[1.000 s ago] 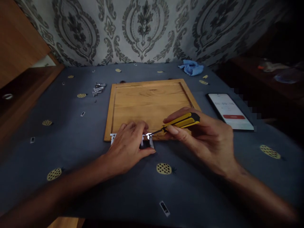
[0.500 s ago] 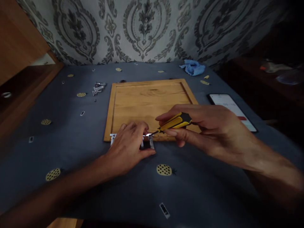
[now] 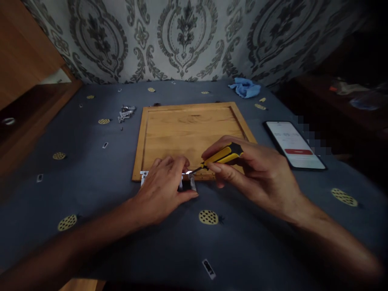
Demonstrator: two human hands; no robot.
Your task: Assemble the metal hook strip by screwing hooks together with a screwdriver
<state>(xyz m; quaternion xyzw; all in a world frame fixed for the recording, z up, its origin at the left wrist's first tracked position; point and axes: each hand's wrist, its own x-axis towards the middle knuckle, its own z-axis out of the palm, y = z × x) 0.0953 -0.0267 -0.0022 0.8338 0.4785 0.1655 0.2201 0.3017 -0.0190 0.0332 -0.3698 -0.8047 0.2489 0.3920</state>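
A flat wooden panel (image 3: 194, 125) with a raised frame lies in front of me. Along its near edge sits a silver metal hinge (image 3: 193, 184), partly covered by my left hand (image 3: 165, 182). That hand's fingers and thumb are closed around the hinge, pressing it to the edge. My right hand (image 3: 254, 173) grips a yellow and black screwdriver (image 3: 224, 155) by its handle. The shaft slants down to the left, and its tip meets the hinge beside my left fingertips. A screw under the tip is too small to make out.
Several metal hinge parts (image 3: 125, 113) lie on the blue patterned cloth (image 3: 91, 194), with a tiny piece (image 3: 121, 128) near them. To the right is a phone (image 3: 292, 145); a crumpled blue rag (image 3: 246, 87) lies at the back. Wooden furniture (image 3: 27, 52) borders the left.
My right hand has shifted and turned slightly around the screwdriver handle, its wrist now lower, uncovering more of the phone. The left hand and panel stay put.
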